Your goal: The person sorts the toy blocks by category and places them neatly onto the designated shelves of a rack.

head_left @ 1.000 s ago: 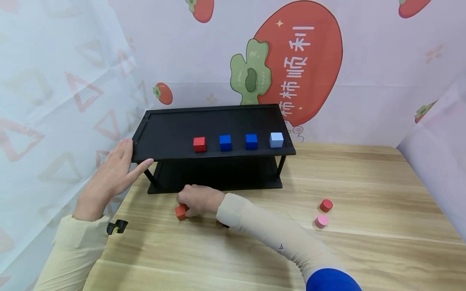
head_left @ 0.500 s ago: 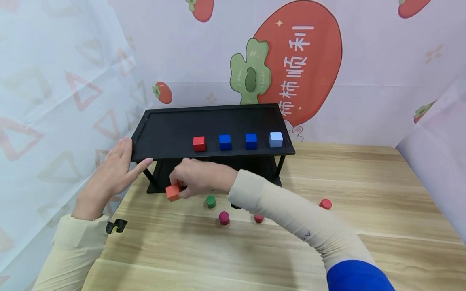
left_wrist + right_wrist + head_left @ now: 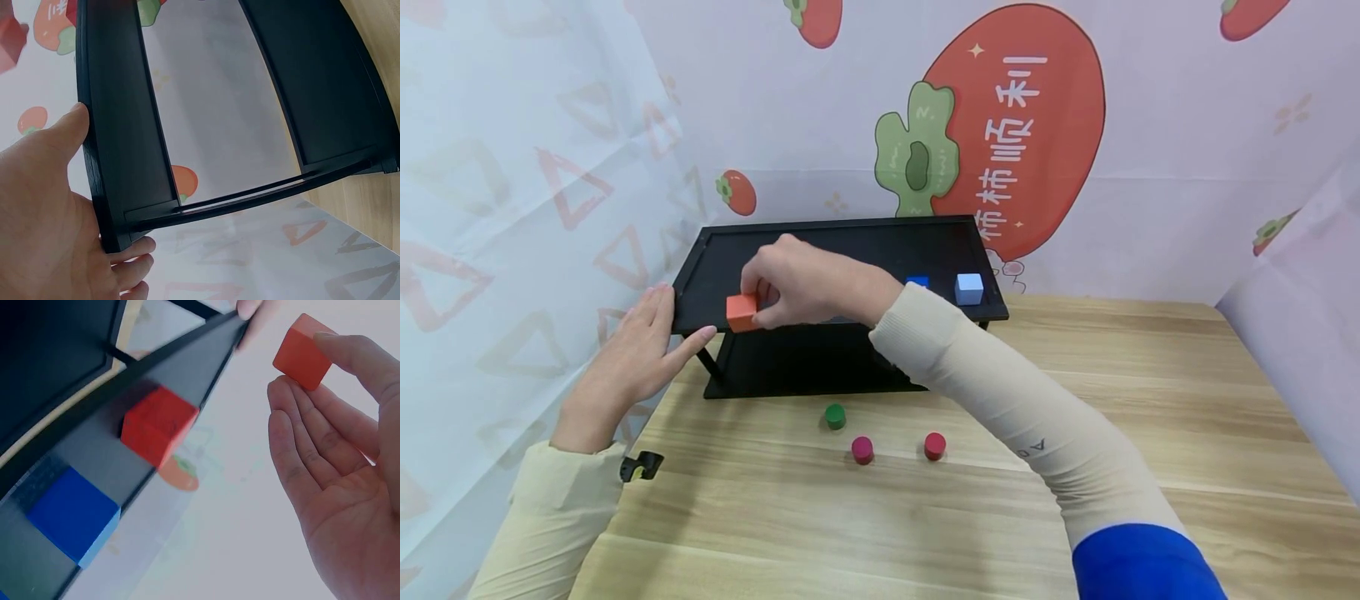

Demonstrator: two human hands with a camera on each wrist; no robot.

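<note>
My right hand [image 3: 808, 279] pinches an orange-red cube [image 3: 742, 312] between thumb and fingertips, over the front left part of a black two-tier shelf [image 3: 718, 258]. In the right wrist view the cube [image 3: 304, 353] shows apart from the shelf top. A red cube [image 3: 159, 425] and a blue cube [image 3: 75, 515] sit on that top along its front edge. My left hand [image 3: 640, 350] rests against the shelf's front left corner, fingers straight along the side and thumb along the front edge. The left wrist view shows the thumb [image 3: 72, 128] touching the edge.
A light blue cube [image 3: 968, 289] stands at the shelf's right end, beside a partly hidden blue cube [image 3: 917, 282]. On the wooden table [image 3: 775, 533] lie a green cylinder [image 3: 835, 417], a magenta one [image 3: 862, 450] and a red one [image 3: 935, 446]. Patterned cloth [image 3: 805, 125] hangs behind.
My right hand has lifted the orange-red cube from the table, up past the shelf's front to its top. The cylinders in front have come into sight. My left hand stays put.
</note>
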